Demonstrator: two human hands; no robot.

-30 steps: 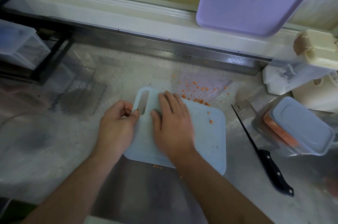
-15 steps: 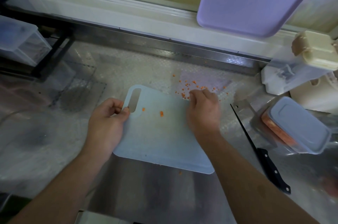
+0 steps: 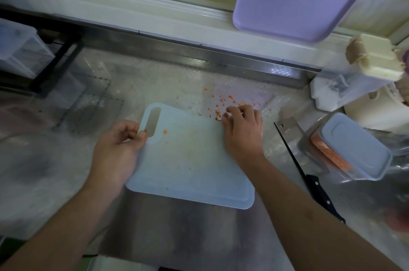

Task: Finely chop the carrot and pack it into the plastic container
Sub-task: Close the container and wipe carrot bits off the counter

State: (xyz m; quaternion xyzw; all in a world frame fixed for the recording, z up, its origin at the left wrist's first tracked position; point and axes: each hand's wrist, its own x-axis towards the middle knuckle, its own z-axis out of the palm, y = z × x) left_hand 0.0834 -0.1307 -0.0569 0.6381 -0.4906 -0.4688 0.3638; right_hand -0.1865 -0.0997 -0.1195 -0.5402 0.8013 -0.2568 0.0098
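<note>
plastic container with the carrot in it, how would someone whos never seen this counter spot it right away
Start at the pale blue cutting board in the middle of the counter and look right, past the black-handled knife. The plastic container lies there tilted, near the right edge. Unlike the white and cream tubs behind it, it has a grey-blue lid and orange carrot showing through its clear side.

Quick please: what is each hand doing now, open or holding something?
Left hand: grips the cutting board by its handle.
Right hand: fingers curled over carrot bits; grip unclear.
</note>
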